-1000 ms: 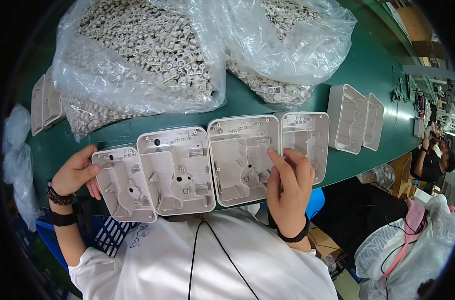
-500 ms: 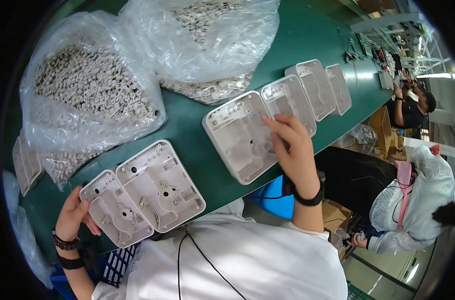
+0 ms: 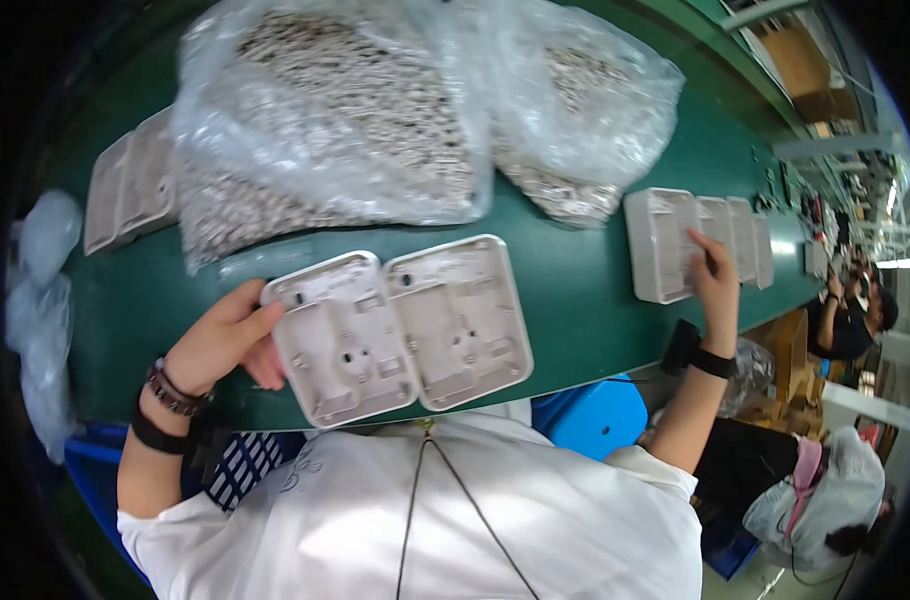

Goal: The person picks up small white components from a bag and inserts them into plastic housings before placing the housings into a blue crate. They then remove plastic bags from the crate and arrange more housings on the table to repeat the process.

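Two open light-grey plastic housings stand side by side on the green table before me: a left housing (image 3: 320, 345) and a right housing (image 3: 495, 340). My left hand (image 3: 220, 345) grips the left housing at its left edge, thumb over the rim, other fingers partly hidden beyond it. Screw posts and round holes show inside both. Farther right, my right hand (image 3: 715, 280) reaches over a row of similar housings (image 3: 660, 250), index finger stretched toward the nearest one's inside. Its fingers look apart with nothing visible in them; whether the fingertip touches is unclear.
A large clear bag (image 3: 335, 130) of small grey plastic parts and a second bag (image 3: 580, 110) lie behind the housings. More housings (image 3: 125, 185) stand far left. A blue stool (image 3: 590, 415) is below the table edge; co-workers sit along the right.
My view has swung, so the bags and near housings appear farther right. My right hand and the row of housings are now farther from the near pair. My left hand stays at the left housing.
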A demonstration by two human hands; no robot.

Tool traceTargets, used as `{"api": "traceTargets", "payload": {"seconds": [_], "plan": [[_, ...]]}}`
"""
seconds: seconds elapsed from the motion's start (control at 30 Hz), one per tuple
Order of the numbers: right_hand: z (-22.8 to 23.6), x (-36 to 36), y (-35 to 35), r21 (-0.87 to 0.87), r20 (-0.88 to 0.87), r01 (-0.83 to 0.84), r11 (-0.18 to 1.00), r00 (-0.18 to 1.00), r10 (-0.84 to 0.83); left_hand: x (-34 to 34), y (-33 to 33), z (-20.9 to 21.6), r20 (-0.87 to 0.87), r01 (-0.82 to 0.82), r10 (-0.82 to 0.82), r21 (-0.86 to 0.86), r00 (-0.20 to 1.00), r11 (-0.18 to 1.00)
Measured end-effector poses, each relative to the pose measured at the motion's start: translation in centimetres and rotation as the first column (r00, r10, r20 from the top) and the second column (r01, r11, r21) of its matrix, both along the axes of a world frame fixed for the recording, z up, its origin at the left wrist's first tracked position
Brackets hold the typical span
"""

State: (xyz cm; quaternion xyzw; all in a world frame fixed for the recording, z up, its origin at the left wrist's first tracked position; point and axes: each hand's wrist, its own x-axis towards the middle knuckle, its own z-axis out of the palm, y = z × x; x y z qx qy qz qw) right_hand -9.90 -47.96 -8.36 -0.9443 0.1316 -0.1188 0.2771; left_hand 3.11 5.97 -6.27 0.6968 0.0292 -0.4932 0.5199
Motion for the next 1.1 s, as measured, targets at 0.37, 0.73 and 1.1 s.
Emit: {"api": "traceTargets", "payload": {"seconds": [0.37,0.73,1.1], "plan": [[11.1,11.2,21.4,-0.472,0.145,-0.330,0.817,0.885,0.442,-1.8,1.3,0.0,0.055,0.108,-0.096,-0.298,0.994,0.949],[12.7,15.8,27.0,-0.484,0.433,-0.279,0.830,0.748,0.504,13.6,12.1,-1.1,0.853,-0.661,-0.507,0.450,0.120,0.600],[6.7,22.5,17.6,-0.541,0.211,-0.178,0.822,0.917,0.338,9.6,18.3,0.7,0.572,-0.172,-0.521,0.761,0.634,0.625]]}}
